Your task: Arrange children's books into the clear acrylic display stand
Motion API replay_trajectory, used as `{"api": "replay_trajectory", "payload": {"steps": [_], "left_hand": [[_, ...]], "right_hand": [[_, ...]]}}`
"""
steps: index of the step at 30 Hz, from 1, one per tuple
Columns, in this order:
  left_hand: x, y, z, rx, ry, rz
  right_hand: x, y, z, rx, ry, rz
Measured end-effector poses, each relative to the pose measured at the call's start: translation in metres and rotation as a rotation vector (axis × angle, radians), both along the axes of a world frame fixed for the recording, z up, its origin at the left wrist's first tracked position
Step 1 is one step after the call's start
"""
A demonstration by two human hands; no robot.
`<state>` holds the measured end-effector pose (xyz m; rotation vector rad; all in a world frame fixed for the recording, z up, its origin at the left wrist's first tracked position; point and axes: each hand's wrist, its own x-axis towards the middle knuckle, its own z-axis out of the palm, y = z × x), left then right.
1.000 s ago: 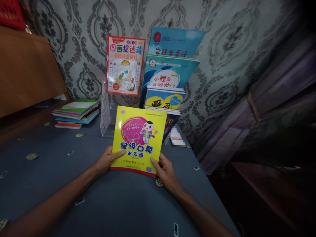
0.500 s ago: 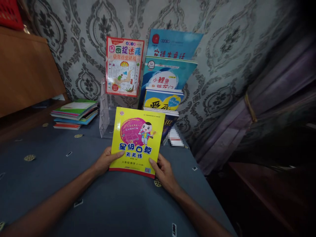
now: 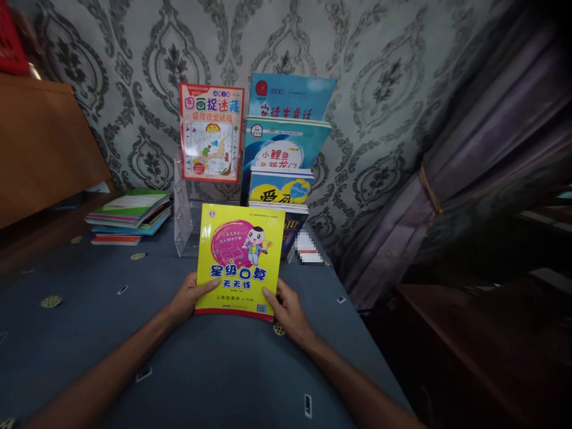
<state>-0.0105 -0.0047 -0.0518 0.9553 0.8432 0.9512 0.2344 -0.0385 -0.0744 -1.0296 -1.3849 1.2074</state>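
Note:
A yellow book (image 3: 239, 256) with a pink oval and a cartoon child is held upright, slightly tilted, above the blue cloth. My left hand (image 3: 190, 297) grips its lower left edge, thumb on the cover. At the lower right edge, my right hand (image 3: 288, 307) pinches it, thumb on the front and fingers behind. Directly behind stands a clear rack (image 3: 182, 208). A red-bordered book (image 3: 211, 134) is in its upper left; the right side holds a blue book (image 3: 292, 95), a teal book (image 3: 290, 143), yellow-and-blue books (image 3: 279, 186) and dark blue books (image 3: 290, 229).
Left of the rack lies a stack of books (image 3: 129, 214) on the blue cloth (image 3: 214, 375). A wooden cabinet (image 3: 44, 137) is at the far left, with a red basket (image 3: 11, 39) above. A tied curtain (image 3: 402, 220) hangs beyond the table's right edge.
The view has shifted, so the rack and its books appear lower and further left. The yellow book, still in both hands, appears slightly left and more upright.

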Motion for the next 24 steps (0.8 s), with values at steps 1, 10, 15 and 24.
{"api": "replay_trajectory", "payload": {"steps": [1,10,15,24], "left_hand": [[0.0000,0.0001,0.0000,0.000,0.005,-0.001],[-0.0004,0.0006,-0.0003,-0.022,0.006,0.014],[-0.0005,-0.0002,0.0001,-0.023,0.005,0.007],[0.0001,-0.0013,0.0015,0.000,0.010,-0.008]], "right_hand": [[0.0001,0.0001,-0.0001,-0.002,0.001,0.002],[0.0003,0.0001,0.0020,0.010,-0.011,0.004],[-0.0016,-0.0011,0.0033,0.010,0.005,-0.001],[-0.0019,-0.0007,0.0051,0.001,0.031,0.012]]}}
